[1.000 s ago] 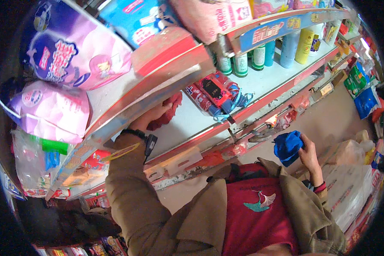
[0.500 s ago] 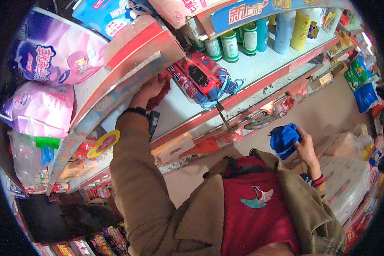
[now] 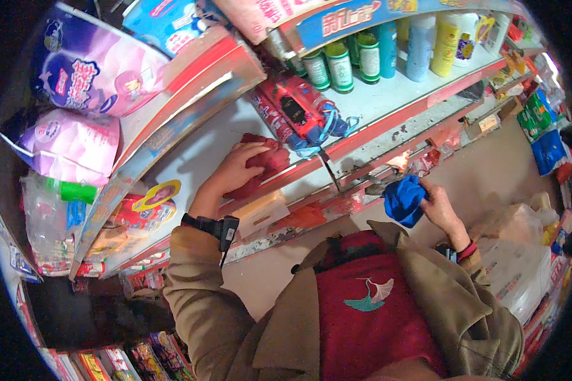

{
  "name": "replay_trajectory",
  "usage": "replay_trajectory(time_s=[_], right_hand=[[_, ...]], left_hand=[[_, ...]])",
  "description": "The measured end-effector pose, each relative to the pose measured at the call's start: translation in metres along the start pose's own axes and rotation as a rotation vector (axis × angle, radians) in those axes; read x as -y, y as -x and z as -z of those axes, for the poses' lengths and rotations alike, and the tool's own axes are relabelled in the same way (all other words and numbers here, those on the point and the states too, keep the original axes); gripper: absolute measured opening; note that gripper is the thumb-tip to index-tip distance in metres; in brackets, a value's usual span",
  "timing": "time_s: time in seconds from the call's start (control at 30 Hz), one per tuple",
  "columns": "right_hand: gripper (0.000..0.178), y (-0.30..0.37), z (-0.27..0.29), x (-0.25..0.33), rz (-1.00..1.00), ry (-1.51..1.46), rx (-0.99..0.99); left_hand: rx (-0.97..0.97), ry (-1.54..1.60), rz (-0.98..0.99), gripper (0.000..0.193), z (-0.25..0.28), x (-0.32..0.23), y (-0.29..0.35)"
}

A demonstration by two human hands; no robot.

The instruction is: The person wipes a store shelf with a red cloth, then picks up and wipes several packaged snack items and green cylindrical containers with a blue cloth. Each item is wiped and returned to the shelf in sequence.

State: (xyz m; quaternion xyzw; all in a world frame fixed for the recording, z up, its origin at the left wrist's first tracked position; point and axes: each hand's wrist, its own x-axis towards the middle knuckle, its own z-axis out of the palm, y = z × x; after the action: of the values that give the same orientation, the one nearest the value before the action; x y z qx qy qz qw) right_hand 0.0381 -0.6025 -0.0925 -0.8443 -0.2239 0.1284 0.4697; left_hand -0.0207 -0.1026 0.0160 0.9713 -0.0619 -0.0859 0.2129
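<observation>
Our left hand [image 3: 238, 168] has come out from beneath the overhanging upper shelf [image 3: 197, 113] toward the front edge, bringing the red cloth [image 3: 271, 161] along, and our right hand [image 3: 443, 209] has shifted slightly leftward with the blue cloth [image 3: 401, 199].

We have the red cloth directly under the left fingers, spilling past their tips toward the right; its crumpled length runs slantwise along the shelf front, upper right to lower left. Those fingers are bent with the thumb spread, holding it against the lower shelf board [image 3: 378, 95]. Our left hand is plainly the nearer; our right, well apart beyond the shelf, pinches the blue cloth by its right side.

Just past the red cloth lies the ribbon-handled multipack [image 3: 291, 108], long axis from upper left to lower right; we cannot tell whether they touch.

We count 1 red cloth, 1 blue cloth, 1 multipack, at least 4 green-banded bottles [image 3: 340, 66], 1 teal bottle [image 3: 388, 49], 1 light-blue bottle [image 3: 420, 52] and 1 yellow bottle [image 3: 445, 49].
</observation>
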Motion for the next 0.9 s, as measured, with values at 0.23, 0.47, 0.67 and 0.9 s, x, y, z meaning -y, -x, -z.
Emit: replay_trajectory(time_s=[0.23,0.47,0.67,0.9], right_hand=[[0.038,-0.004,0.015,0.008,0.057,0.025,-0.058],[0.037,-0.046,0.046,0.041,0.216,0.083,-0.163],[0.039,-0.101,0.073,0.080,0.411,0.195,-0.408],[0.062,-0.185,0.066,0.082,0.455,0.567,-0.324]], left_hand=[[-0.097,0.079,0.099,0.050,-0.007,-0.002,-0.012],[-0.288,-0.069,0.061,0.047,-0.028,-0.017,-0.004],[-0.447,-0.105,0.038,0.044,-0.042,-0.022,0.000],[-0.559,-0.097,-0.001,0.045,-0.047,-0.020,0.001]])
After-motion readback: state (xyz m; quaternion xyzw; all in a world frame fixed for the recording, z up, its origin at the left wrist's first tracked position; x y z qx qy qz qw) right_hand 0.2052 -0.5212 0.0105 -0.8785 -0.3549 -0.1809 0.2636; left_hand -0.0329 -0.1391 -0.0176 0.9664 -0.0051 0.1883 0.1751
